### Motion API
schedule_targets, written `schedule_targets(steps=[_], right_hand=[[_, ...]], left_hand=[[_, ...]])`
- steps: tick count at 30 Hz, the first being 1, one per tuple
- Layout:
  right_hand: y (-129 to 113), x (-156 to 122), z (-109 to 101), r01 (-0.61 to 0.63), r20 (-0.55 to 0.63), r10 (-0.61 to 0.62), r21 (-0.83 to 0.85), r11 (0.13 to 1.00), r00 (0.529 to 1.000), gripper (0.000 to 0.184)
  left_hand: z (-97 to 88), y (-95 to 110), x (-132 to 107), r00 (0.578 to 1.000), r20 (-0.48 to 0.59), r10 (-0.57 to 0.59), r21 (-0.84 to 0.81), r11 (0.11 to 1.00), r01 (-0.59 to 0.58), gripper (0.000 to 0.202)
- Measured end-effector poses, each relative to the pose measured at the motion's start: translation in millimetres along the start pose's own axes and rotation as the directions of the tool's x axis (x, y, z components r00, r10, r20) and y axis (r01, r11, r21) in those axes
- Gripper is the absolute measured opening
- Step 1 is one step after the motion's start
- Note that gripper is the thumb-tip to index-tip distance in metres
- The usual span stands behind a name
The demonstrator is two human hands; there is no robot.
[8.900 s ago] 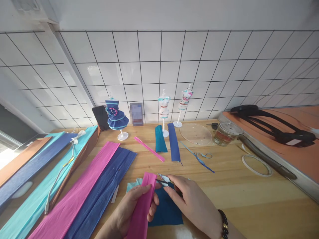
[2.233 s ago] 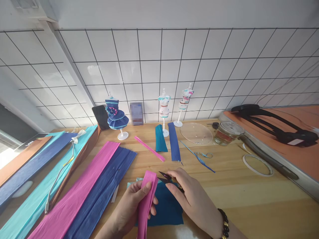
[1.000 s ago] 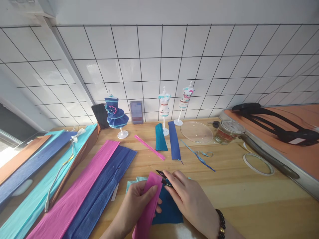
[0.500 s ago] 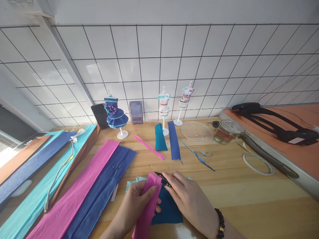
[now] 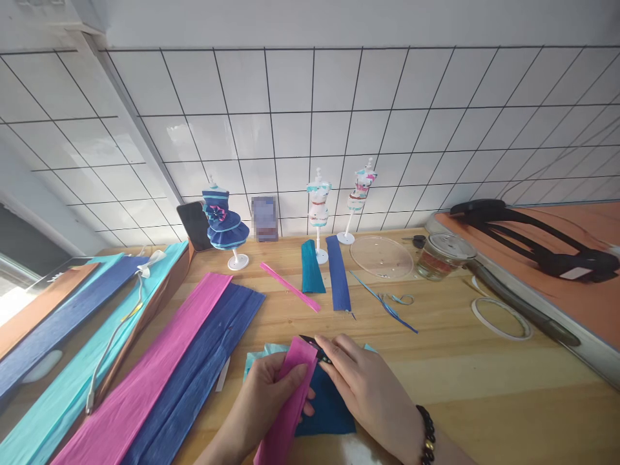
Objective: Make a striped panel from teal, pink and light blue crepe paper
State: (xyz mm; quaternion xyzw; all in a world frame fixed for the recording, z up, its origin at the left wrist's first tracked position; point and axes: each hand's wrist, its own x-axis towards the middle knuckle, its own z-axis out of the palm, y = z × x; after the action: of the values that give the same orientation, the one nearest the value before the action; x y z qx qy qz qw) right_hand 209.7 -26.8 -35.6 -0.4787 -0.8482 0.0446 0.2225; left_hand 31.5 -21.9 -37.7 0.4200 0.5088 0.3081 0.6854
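Note:
My left hand grips a folded pink crepe paper strip, thumb on top and fingers beneath. The strip slants up from the bottom edge. My right hand, with a dark beaded bracelet at the wrist, is closed around small black scissors. Their pointed tip lies at the strip's upper end. Under both hands a dark teal sheet rests on the table, and light turquoise paper pokes out around it. My right fingers cover most of the scissors' handles.
Long pink and navy crepe strips lie at left. Behind are a thin pink strip, teal and blue pieces, and several small mannequins, one in a blue dress. A glass jar and tape ring stand right.
The pink strip's upper end has shifted slightly right and down against the scissors. Both hands have otherwise barely moved.

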Motion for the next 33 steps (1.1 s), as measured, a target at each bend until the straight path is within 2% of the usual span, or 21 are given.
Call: schedule_targets(steps=[18,24,33], right_hand=[[-0.8,-1.5,0.1,0.020,-0.048,-0.020,-0.004,1.000,0.999,0.035],[-1.8,-2.4,-0.6,-0.002,-0.038,0.002,-0.018,1.000,0.999,0.037],[0.5,-3.2,1.6,0.017,-0.025,-0.017,-0.013,1.000,1.000,0.034]], left_hand=[[3.9,-3.1,-1.4,1.000,0.010,-0.013,0.040,0.999,0.012,0.046],[3.1,-3.8,-0.6,0.999,0.042,-0.008,0.048,0.999,0.006,0.042],[3.2,-3.4,-1.7,1.000,0.021,-0.023,0.048,0.999,0.022,0.044]])
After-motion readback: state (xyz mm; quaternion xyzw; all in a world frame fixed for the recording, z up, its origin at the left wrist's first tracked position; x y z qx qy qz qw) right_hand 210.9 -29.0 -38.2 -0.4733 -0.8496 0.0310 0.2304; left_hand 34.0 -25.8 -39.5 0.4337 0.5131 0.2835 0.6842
